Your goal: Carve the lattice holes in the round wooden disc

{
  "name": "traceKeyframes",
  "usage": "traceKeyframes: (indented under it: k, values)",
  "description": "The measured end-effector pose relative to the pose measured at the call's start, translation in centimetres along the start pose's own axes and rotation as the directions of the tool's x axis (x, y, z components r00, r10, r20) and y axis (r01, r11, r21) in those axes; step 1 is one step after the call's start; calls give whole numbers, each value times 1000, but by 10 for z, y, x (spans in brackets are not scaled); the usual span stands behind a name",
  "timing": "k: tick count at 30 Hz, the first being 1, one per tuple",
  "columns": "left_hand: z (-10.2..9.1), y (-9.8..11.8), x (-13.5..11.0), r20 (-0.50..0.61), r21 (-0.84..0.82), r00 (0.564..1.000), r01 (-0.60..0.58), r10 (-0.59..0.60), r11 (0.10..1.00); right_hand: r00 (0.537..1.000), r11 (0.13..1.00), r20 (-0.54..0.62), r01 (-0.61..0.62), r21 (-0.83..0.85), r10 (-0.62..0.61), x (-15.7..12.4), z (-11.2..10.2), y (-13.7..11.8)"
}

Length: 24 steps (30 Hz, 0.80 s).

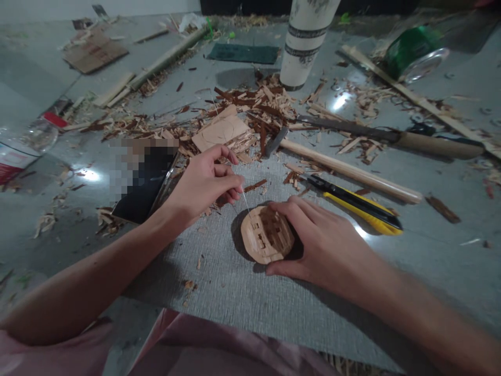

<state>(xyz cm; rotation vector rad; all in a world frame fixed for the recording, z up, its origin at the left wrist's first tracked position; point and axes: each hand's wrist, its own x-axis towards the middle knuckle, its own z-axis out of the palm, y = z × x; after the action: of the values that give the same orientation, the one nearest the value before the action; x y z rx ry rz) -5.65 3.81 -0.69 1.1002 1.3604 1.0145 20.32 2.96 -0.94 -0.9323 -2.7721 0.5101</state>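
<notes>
A small rounded wooden carving (256,243), with rectangular slots cut through its hollowed face, rests on the grey textured mat (219,282). My right hand (321,237) grips it from the right, fingers over the far rim and thumb at the near side. From the upper left slot of the carving a thin wire-like strand (245,198) runs up to my left hand (207,177), which pinches it between thumb and fingers. Fine loops of the strand seem to trail beyond that hand, too faint to follow fully.
Beyond my hands lie a hammer (352,169), a yellow utility knife (360,206), a long chisel-like tool (422,143) and wood shavings (270,102). A dark phone (146,183) is left. A paper cup (307,44), green can (415,52) and plastic bottle (27,143) stand or lie farther out.
</notes>
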Motion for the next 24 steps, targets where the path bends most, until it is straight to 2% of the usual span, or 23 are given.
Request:
traceKeyframes:
  k: [24]
  values:
    - [0,1,0,-1,20,1000,-16,16,1000,1000,1000,15,-18,-5,18,-1,2,1]
